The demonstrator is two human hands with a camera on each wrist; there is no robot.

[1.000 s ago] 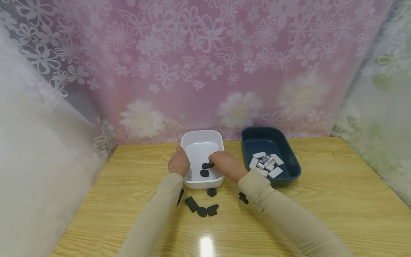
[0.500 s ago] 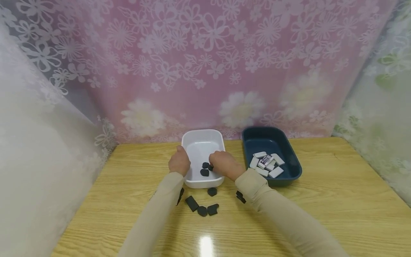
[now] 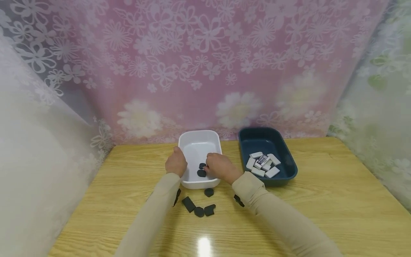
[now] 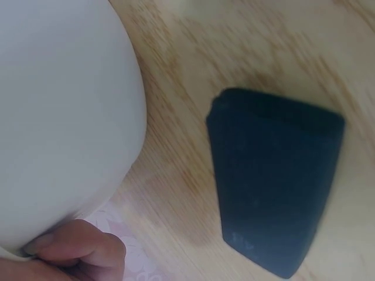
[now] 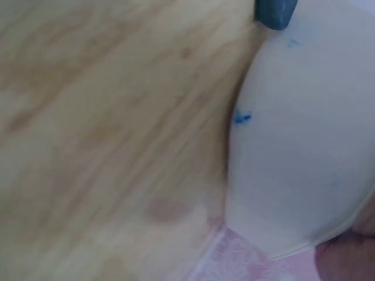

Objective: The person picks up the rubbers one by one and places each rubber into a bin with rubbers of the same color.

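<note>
My left hand grips the left rim of a white plastic bin; in the left wrist view its fingers pinch the edge. My right hand reaches over the bin's right rim, fingers bent and tips right at the small black pieces inside. An upper black piece and a lower black piece show beside the thumb. I cannot tell whether the fingers hold one, as the hand covers that spot. In the right wrist view only part of the right hand shows at the rim.
Several flat black pieces lie in front of the bin, among them a rectangular block, a rounded one and a notched one. To the right, a dark blue bin holds several white erasers. A floral curtain hangs behind the table.
The dark piece seen at the right fingertips earlier is now hidden by the hand, whose thumb has come close to the lower piece. The left hand stays on the rim.
</note>
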